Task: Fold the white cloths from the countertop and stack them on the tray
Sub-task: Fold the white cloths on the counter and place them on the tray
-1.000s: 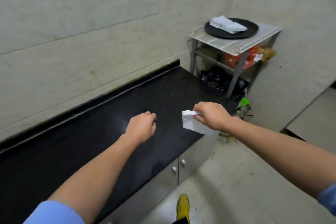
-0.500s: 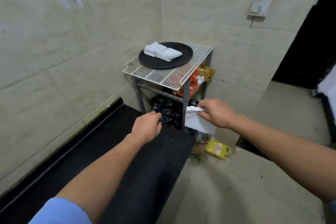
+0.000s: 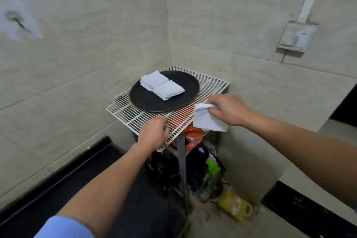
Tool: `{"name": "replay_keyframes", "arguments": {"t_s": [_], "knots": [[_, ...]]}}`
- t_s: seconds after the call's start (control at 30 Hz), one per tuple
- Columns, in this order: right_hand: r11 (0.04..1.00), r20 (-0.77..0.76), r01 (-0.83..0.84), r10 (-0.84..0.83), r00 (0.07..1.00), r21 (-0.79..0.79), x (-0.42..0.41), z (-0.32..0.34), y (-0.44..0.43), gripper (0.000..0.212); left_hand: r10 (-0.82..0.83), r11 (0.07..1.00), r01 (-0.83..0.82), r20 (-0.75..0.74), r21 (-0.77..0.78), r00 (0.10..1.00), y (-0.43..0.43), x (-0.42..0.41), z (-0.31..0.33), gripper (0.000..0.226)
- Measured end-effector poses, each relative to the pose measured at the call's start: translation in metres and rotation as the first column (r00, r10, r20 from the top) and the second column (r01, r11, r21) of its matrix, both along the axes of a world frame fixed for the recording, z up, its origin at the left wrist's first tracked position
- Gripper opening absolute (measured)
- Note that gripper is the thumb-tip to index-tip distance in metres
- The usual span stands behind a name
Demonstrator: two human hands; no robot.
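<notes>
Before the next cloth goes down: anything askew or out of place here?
The folded cloths sit side by side on the tray, not in one stack, crowding its far-left rim. A yellow jug lies tipped on the floor.

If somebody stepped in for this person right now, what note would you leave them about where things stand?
The right hand pinches a folded white cloth over the wire rack's front corner, short of the tray.
The left hand is loosely curled, holds nothing, over the rack's near edge.
Done: folded cloths lie side by side on the tray.
Left: set the held cloth on the tray. The visible part of the countertop shows no more cloths.
</notes>
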State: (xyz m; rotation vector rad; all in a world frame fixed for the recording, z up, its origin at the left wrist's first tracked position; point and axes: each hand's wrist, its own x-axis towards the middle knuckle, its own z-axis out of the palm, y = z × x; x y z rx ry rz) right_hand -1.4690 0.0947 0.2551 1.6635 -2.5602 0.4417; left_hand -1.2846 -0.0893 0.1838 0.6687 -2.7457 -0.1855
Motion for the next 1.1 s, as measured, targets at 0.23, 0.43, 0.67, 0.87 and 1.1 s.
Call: {"name": "replay_keyframes", "arguments": {"t_s": [0.23,0.43,0.67,0.87,1.1], "knots": [[0.988,-0.028,-0.151,0.151,0.988,-0.014,-0.086,0.026,-0.105,0.017,0.188,0.982,-0.188,0.006,0.031,0.982,-0.053,-0.051,0.008,0.018],[0.943,0.008,-0.32,0.321,0.947,0.091,-0.124,0.019,-0.191,0.015,0.254,0.962,-0.261,0.088,0.078,0.963,-0.112,-0.09,-0.005,0.025],[0.865,0.078,-0.451,0.445,0.892,0.221,-0.145,0.002,-0.278,0.013,0.284,0.949,-0.298,0.137,0.099,0.949,-0.136,-0.108,-0.03,0.028],[0.847,0.087,-0.447,0.442,0.893,0.287,-0.158,-0.031,-0.332,0.021,0.314,0.943,-0.32,0.076,0.088,0.946,-0.136,-0.107,-0.044,0.03],[0.894,-0.059,-0.42,0.433,0.9,0.156,-0.166,-0.072,-0.329,0.032,0.354,0.929,-0.359,0.064,0.095,0.933,-0.131,-0.11,-0.046,0.032]]}}
